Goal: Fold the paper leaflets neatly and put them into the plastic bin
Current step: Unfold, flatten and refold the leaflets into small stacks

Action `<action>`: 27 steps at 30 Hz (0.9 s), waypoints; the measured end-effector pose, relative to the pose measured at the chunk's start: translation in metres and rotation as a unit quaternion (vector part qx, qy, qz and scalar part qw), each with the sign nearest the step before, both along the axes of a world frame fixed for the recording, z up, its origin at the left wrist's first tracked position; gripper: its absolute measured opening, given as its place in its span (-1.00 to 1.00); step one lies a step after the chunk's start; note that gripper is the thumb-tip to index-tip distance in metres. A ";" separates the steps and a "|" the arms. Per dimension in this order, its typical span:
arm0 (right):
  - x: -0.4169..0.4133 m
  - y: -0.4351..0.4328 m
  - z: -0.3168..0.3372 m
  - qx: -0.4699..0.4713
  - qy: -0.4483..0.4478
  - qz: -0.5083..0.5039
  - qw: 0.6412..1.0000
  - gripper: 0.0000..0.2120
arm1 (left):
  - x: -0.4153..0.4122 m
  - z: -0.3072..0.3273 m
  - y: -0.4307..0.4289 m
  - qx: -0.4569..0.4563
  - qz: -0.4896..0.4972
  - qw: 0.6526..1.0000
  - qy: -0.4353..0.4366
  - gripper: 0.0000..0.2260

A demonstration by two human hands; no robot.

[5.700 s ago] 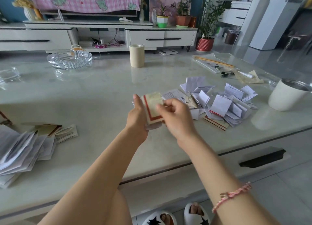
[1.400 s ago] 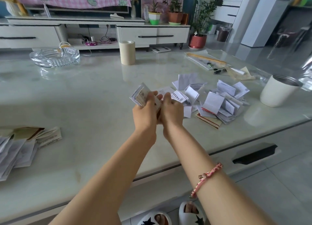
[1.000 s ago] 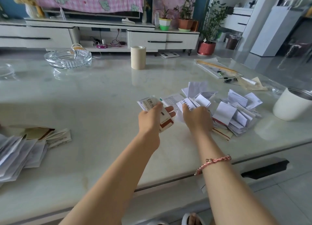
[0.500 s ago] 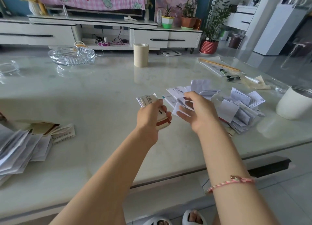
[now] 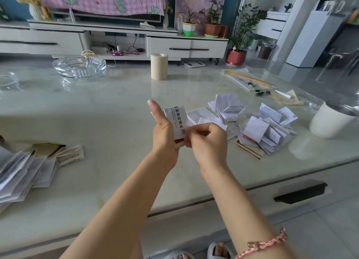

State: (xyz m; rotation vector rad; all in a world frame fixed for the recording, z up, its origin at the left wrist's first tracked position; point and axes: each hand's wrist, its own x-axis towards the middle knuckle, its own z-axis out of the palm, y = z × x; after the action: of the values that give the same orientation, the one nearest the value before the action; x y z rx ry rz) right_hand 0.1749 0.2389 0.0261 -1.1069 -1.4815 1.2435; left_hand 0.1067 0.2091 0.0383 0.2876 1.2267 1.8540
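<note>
White leaflet, one, left hand, right hand

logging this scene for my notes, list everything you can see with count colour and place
table: 1, pale marble, under everything
held leaflets: small stack, white with black print, in both hands
folded pile: many, white, table right
loose pile: many, white and tan, table left edge
ashtray: 1, clear glass, far left
tape roll: 1, beige, far centre
cup: 1, white, right edge
pens and packets: few, far right
plants: several, potted, by TV stand
slippers: 2, white, floor
bracelet: 1, pink, right wrist
left hand: grips stack, thumb straight
right hand: pinches stack's lower edge
</note>
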 end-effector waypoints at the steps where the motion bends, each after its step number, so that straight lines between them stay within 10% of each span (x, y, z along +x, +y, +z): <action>1: -0.001 0.000 -0.001 -0.002 -0.002 -0.002 1.000 -0.87 | 0.001 0.000 0.000 -0.005 0.000 1.000 0.018 -0.52; 7: 0.008 0.026 0.009 -0.046 -0.092 0.165 0.981 -0.95 | -0.006 -0.010 0.006 -0.010 0.030 0.999 0.042 -0.82; 10: 0.011 0.061 0.007 0.094 -0.202 0.029 0.975 -0.83 | -0.007 -0.013 0.010 -0.005 0.028 0.999 0.022 -0.81; 14: 0.020 0.095 -0.008 0.238 -0.528 0.072 0.812 -0.51 | 0.000 -0.015 0.015 -0.025 0.007 0.999 0.026 -0.82; 18: 0.017 0.098 -0.013 0.236 -0.589 0.084 0.768 -0.64 | 0.005 -0.015 0.015 -0.030 -0.022 0.999 0.035 -0.83; 21: 0.018 0.095 -0.011 0.219 -0.497 0.093 0.834 -0.93 | 0.005 -0.014 0.015 -0.029 -0.038 0.998 0.030 -0.83; 27: 0.022 0.067 0.022 0.092 -0.108 0.023 0.990 -0.79 | 0.006 -0.011 0.014 -0.023 -0.022 0.999 0.005 -0.66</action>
State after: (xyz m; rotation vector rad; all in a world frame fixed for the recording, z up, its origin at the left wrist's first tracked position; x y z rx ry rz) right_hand 0.1974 0.3059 0.0478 -1.1147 -1.7545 1.0178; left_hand 0.1127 0.2231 0.0274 0.2966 1.2577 1.7860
